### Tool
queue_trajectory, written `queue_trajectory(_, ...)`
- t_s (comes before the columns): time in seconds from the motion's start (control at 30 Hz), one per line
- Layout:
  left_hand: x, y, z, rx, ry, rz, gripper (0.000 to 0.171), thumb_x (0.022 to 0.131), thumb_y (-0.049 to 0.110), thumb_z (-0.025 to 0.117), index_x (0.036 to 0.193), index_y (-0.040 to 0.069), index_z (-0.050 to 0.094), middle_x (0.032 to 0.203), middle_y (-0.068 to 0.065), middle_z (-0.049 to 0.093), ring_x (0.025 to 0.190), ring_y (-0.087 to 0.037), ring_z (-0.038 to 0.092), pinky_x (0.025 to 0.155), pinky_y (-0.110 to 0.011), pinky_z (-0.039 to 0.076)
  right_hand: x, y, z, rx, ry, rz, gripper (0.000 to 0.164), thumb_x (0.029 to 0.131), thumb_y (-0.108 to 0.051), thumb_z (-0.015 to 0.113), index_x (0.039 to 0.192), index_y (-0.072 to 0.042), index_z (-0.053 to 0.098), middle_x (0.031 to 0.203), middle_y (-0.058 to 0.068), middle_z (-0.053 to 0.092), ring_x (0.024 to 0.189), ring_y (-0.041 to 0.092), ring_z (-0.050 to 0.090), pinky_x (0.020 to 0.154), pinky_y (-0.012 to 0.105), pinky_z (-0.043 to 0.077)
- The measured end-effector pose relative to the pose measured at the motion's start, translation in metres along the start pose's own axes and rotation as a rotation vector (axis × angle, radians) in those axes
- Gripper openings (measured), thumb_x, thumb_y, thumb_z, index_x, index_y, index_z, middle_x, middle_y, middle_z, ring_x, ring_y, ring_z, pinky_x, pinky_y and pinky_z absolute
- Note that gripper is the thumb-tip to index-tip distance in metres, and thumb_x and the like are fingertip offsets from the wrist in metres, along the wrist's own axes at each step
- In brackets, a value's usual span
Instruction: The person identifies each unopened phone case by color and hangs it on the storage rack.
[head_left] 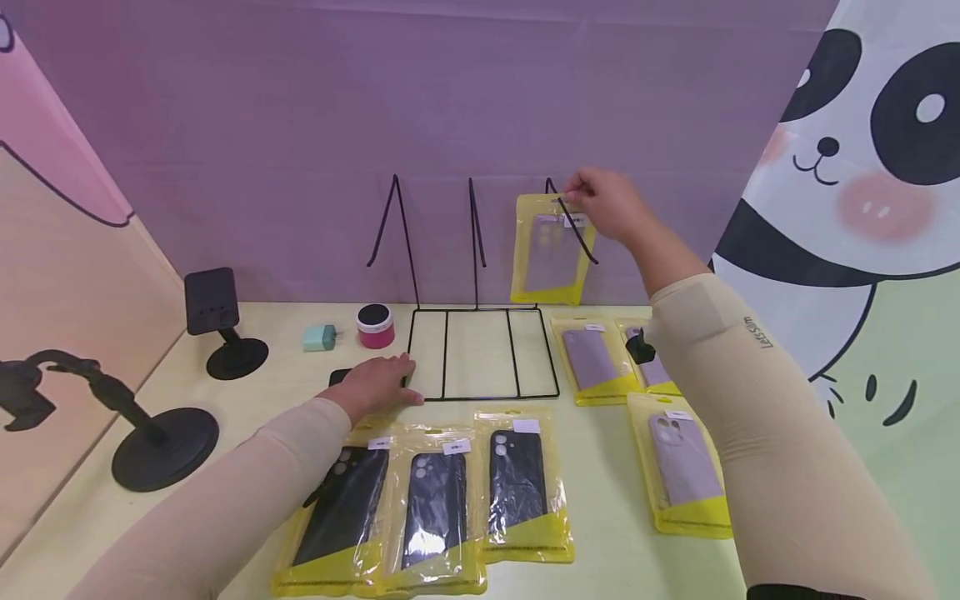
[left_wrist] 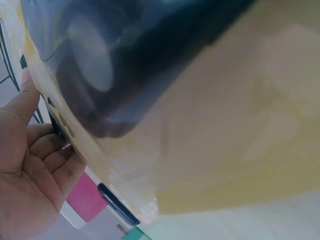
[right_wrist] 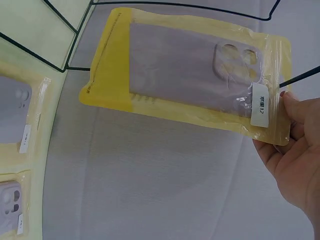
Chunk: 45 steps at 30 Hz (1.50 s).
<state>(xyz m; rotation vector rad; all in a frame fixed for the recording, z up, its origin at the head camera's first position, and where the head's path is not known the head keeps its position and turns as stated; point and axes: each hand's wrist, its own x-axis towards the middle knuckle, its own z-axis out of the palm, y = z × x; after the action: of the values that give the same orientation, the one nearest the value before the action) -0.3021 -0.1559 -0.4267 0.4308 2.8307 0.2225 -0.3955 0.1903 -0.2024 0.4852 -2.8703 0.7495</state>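
My right hand (head_left: pixel 609 204) pinches the top of a yellow-edged clear packet (head_left: pixel 550 260) with a lilac phone case inside. The packet hangs upright at the right hook (head_left: pixel 581 237) of a black wire rack (head_left: pixel 480 399). That hook's rod passes in front of the packet and meets its top edge by my fingertips. My left hand (head_left: pixel 375 385) is low at the rack's front left corner, fingers and thumb spread above a dark flat object (head_left: pixel 339 377) that it partly covers. A packet with a black case (left_wrist: pixel 110 75) blocks much of the left wrist view.
Several packets with black cases (head_left: pixel 435 508) lie in front of the rack, and lilac-case packets (head_left: pixel 688 458) lie at its right. A pink jar (head_left: pixel 376 327), a teal charger (head_left: pixel 320 337), a phone stand (head_left: pixel 212 302) and a black round-based stand (head_left: pixel 165 450) are on the left.
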Motion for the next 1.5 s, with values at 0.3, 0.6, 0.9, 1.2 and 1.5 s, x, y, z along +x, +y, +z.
queue_trajectory(0.3,0.003,0.007,-0.002,0.002,-0.022,-0.014,0.079,0.089,0.049,0.068,0.151,0.010,0.038,0.158,-0.016,0.032,0.145,-0.037,0.033,0.116,-0.055,0.031,0.017,0.003,-0.002,-0.027,0.022,0.027,0.026,0.105,-0.026,0.046,0.118,-0.007,0.056,0.114,0.011,0.058,0.102,0.026,0.049,0.088,0.040,0.043)
queue_trajectory(0.6,0.006,0.007,-0.004,-0.007,-0.025,-0.003,0.079,0.089,0.048,0.068,0.151,0.009,0.038,0.158,-0.017,0.031,0.144,-0.038,0.033,0.115,-0.056,0.031,0.016,0.005,-0.005,-0.016,0.006,0.044,0.031,0.105,-0.027,0.044,0.126,-0.007,0.055,0.122,0.013,0.058,0.109,0.027,0.052,0.093,0.041,0.046)
queue_trajectory(0.9,0.006,0.006,-0.006,-0.022,-0.035,-0.004,0.079,0.090,0.046,0.067,0.151,0.008,0.037,0.159,-0.018,0.029,0.145,-0.038,0.030,0.116,-0.056,0.029,-0.010,0.024,-0.021,0.092,0.079,0.031,0.051,0.104,-0.039,0.044,0.144,-0.009,0.041,0.145,0.009,0.046,0.136,0.027,0.042,0.112,0.046,0.038)
queue_trajectory(1.2,0.007,0.001,-0.008,-0.012,-0.031,0.007,0.079,0.089,0.047,0.067,0.151,0.006,0.038,0.158,-0.019,0.030,0.145,-0.039,0.031,0.116,-0.056,0.030,-0.060,0.090,-0.011,0.003,-0.027,0.101,0.052,0.101,-0.042,0.049,0.140,-0.007,0.045,0.136,0.017,0.052,0.127,0.035,0.048,0.107,0.056,0.041)
queue_trajectory(1.5,0.009,-0.002,-0.005,-0.018,-0.036,0.002,0.080,0.090,0.047,0.067,0.152,0.007,0.035,0.159,-0.020,0.028,0.146,-0.040,0.029,0.116,-0.057,0.029,-0.137,0.159,0.028,-0.043,-0.311,0.156,0.039,0.099,-0.035,0.057,0.125,-0.006,0.057,0.117,0.013,0.064,0.108,0.029,0.058,0.096,0.054,0.049)
